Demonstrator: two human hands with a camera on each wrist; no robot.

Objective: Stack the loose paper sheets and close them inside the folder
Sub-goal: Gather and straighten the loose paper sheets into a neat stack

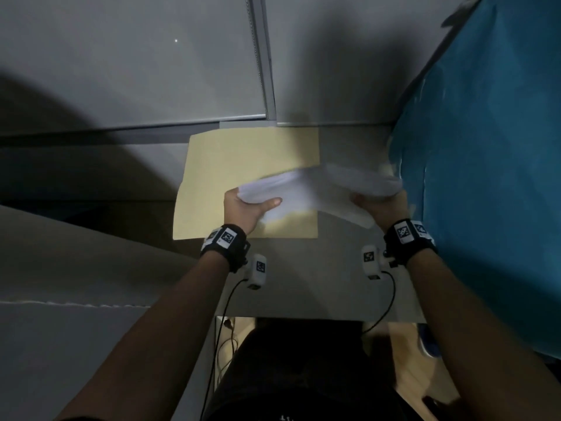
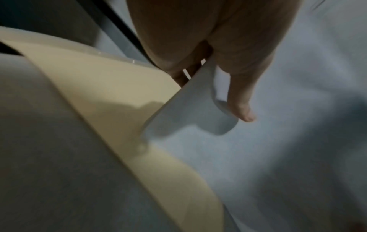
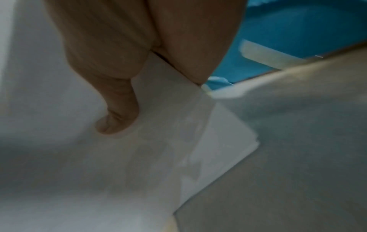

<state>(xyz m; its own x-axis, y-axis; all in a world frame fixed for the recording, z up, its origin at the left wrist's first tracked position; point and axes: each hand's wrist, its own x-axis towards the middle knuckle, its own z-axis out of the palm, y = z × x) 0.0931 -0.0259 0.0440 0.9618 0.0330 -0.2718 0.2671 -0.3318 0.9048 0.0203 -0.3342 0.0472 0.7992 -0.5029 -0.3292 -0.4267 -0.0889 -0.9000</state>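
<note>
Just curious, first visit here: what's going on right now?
Left hand and right hand both grip the paper sheets. Sheets held above yellow folder. Nothing in the way.

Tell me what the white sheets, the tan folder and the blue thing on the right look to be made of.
White sheets: thin matte paper, bending limply between both hands. Tan folder: seemingly matte manila card, lying flat without shine. Blue covering: probably plastic film or sheeting, creased with a faint sheen; too blurred to be sure.
</note>
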